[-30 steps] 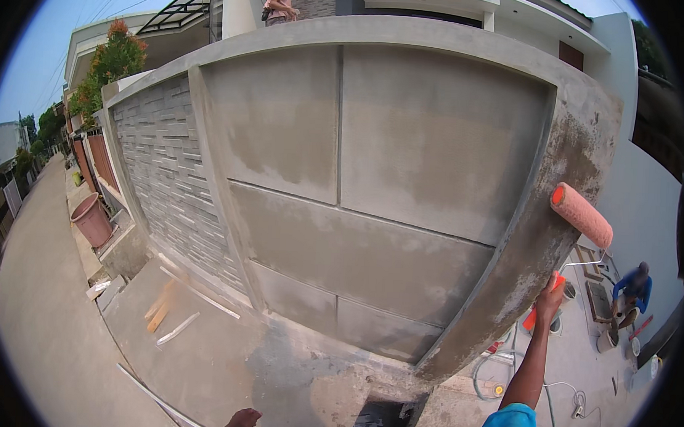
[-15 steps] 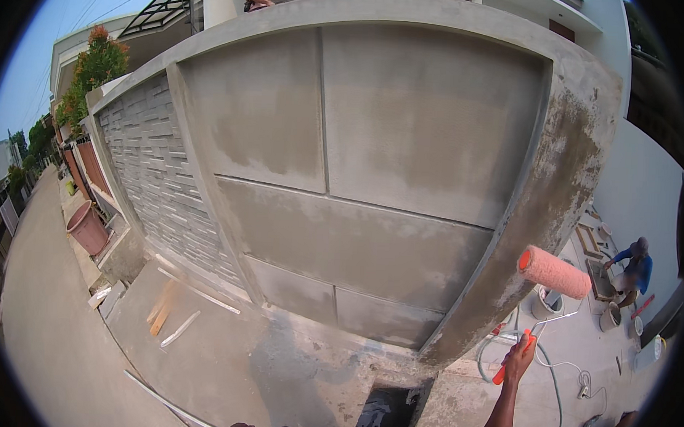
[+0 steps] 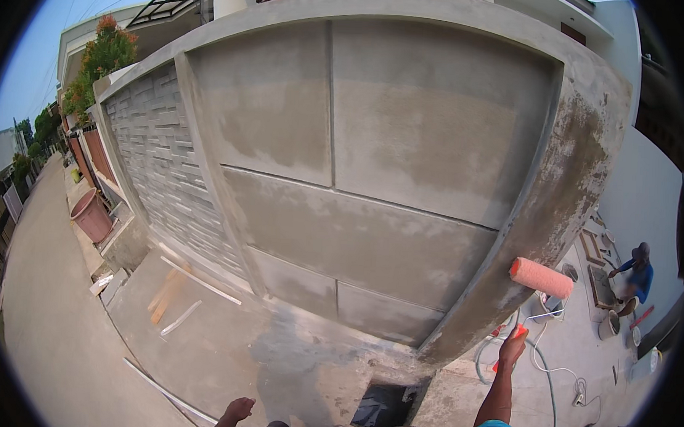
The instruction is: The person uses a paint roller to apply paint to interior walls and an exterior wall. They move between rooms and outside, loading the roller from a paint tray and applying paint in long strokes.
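My right hand [image 3: 512, 347] is wrapped round the orange handle of a paint roller [image 3: 541, 278]. The roller's fluffy salmon-pink sleeve is raised in front of the lower part of a patchy concrete pillar [image 3: 582, 140]; whether they touch I cannot tell. Low in the picture, my left hand [image 3: 239, 409] hangs with its fingers curled together and nothing visible in them. Ahead stands a grey plastered wall [image 3: 364, 230], split by grooves into panels, with darker damp-looking patches.
An open square pit [image 3: 385, 407] lies in the ground near my feet. A hose [image 3: 553, 402] and cable curve at the right, near buckets [image 3: 609, 325] and a crouching person [image 3: 635, 274]. Wooden boards [image 3: 162, 301] and a pinkish-brown bin [image 3: 91, 216] are at the left.
The roller and my right hand have shifted slightly left, with the roller now against the pillar's edge in view. My left hand has come further into the picture. The view has tilted a little.
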Available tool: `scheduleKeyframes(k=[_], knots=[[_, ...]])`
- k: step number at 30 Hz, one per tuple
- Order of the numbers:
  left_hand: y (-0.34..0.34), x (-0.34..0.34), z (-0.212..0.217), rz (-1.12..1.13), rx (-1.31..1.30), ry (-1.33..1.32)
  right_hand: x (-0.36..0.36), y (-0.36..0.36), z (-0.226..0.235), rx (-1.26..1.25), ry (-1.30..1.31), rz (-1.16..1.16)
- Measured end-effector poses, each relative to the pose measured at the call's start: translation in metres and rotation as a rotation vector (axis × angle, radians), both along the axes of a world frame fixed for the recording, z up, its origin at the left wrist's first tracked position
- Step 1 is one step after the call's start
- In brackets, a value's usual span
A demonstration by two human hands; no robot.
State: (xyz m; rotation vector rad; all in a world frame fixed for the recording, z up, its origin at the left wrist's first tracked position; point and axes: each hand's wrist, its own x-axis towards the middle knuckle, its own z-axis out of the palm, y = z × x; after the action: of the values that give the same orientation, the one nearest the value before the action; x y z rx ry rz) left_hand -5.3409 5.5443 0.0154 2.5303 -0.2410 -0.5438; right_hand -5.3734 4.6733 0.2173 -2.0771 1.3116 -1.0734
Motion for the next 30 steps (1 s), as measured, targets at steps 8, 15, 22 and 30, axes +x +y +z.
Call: scheduleKeyframes(k=[8,15,22,30], knots=[[0.046,-0.044,0.003,0.093,0.429,0.589,-0.171,0.136,-0.204,0.331,0.259,0.125],[-0.002,0.020,-0.045,-0.212,0.200,0.130,-0.007,0.035,0.159,-0.048,-0.538,0.497],[-0.116,0.054,0.080,0.164,-0.190,0.307,0.083,-0.002,0.366,-0.488,-0.396,0.237],[0.011,-0.020,-0.017,-0.086,0.093,0.154,-0.070,0.110,-0.128,0.214,0.378,0.194]])
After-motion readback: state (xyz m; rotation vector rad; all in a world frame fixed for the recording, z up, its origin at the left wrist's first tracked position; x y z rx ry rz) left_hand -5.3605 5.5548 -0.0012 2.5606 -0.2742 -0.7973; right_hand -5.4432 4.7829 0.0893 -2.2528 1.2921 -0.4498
